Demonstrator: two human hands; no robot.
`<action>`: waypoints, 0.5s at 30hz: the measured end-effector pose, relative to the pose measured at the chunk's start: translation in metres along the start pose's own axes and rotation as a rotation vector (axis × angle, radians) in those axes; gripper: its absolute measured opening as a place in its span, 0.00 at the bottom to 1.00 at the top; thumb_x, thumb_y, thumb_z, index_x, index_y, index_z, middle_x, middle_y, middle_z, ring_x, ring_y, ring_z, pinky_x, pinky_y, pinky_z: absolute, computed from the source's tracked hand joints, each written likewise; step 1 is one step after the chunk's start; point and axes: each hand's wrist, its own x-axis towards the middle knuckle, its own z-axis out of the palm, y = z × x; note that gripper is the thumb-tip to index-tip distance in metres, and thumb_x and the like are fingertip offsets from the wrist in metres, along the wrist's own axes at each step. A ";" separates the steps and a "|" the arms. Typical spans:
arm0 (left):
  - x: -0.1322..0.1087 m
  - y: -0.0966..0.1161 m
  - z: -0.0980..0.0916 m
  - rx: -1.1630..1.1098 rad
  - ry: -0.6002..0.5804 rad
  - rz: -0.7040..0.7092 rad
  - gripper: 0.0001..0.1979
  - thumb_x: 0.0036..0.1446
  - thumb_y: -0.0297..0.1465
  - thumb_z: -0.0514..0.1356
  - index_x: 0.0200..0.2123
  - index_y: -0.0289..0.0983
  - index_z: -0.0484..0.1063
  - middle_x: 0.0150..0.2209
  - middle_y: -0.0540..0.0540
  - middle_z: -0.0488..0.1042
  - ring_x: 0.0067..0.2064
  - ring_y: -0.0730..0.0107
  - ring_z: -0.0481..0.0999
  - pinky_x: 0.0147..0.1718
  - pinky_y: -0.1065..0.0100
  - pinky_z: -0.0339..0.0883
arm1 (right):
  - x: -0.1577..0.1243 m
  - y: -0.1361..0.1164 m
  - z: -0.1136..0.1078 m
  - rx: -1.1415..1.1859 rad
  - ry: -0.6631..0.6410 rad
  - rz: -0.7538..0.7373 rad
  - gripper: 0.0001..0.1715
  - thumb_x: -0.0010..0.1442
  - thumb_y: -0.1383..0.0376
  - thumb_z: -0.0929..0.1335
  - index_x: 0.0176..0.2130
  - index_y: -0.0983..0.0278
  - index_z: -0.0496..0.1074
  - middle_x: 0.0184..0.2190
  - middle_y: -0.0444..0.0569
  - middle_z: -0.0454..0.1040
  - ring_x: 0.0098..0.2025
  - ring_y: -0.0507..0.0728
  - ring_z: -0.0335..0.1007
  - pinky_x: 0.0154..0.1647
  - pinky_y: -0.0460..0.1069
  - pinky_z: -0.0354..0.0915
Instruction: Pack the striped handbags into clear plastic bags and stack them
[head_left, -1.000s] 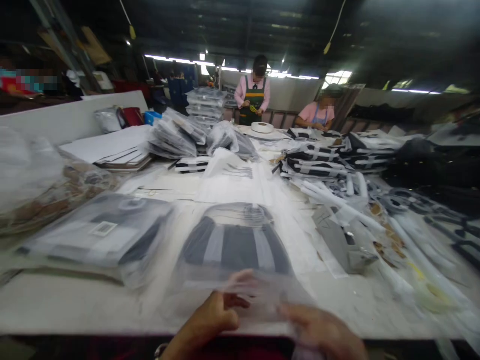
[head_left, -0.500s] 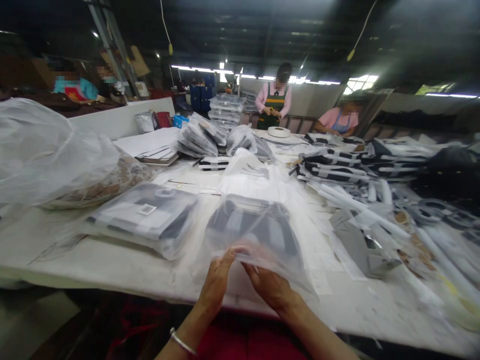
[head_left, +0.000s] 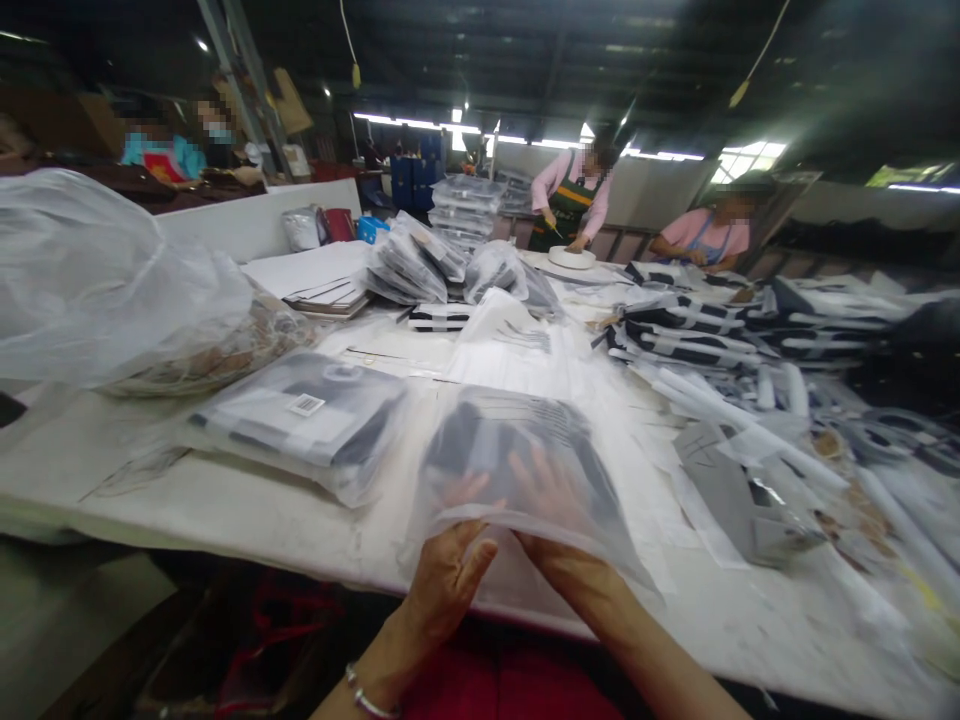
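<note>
A clear plastic bag (head_left: 525, 420) with a folded dark striped garment (head_left: 469, 445) in it lies on the white table (head_left: 247, 510) right in front of me. My left hand (head_left: 450, 570) has its fingers slid into the bag's near opening, stretched out, with the thumb outside the film. My right hand (head_left: 559, 540) reaches in beside it, fingers spread flat under the plastic against the garment. A bracelet sits on my left wrist.
Another bagged garment (head_left: 300, 420) lies to the left, beside a big clear sack (head_left: 97, 290). Stacked filled bags (head_left: 412, 265), striped garments (head_left: 690, 330), white rolls (head_left: 735, 410) and a grey piece (head_left: 727, 490) crowd the far and right table. Two people (head_left: 574, 195) (head_left: 705, 235) work at the far end.
My view has risen and steadied. Both hands, which were at the bag's near edge, have pushed forward into its opening, and the fingers now lie spread under the plastic.
</note>
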 end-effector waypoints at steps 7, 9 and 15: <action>-0.027 -0.060 0.006 0.626 0.386 0.053 0.33 0.62 0.40 0.56 0.66 0.30 0.56 0.67 0.30 0.57 0.68 0.40 0.53 0.62 0.40 0.54 | -0.017 0.013 0.012 -0.078 -0.073 0.055 0.31 0.63 0.57 0.66 0.64 0.56 0.63 0.64 0.52 0.63 0.65 0.74 0.56 0.63 0.71 0.50; -0.040 -0.064 0.008 0.714 0.433 0.077 0.37 0.64 0.38 0.54 0.69 0.31 0.43 0.69 0.29 0.51 0.69 0.43 0.52 0.62 0.40 0.54 | -0.015 0.018 0.012 -0.079 -0.069 0.052 0.30 0.65 0.58 0.65 0.65 0.55 0.62 0.65 0.50 0.61 0.66 0.71 0.54 0.65 0.68 0.50; -0.085 -0.067 -0.022 0.812 0.471 0.042 0.39 0.64 0.37 0.55 0.70 0.37 0.38 0.68 0.31 0.52 0.69 0.44 0.52 0.61 0.42 0.56 | -0.046 0.034 0.012 -0.106 0.059 0.014 0.28 0.66 0.66 0.62 0.64 0.59 0.62 0.65 0.52 0.61 0.68 0.69 0.50 0.67 0.68 0.46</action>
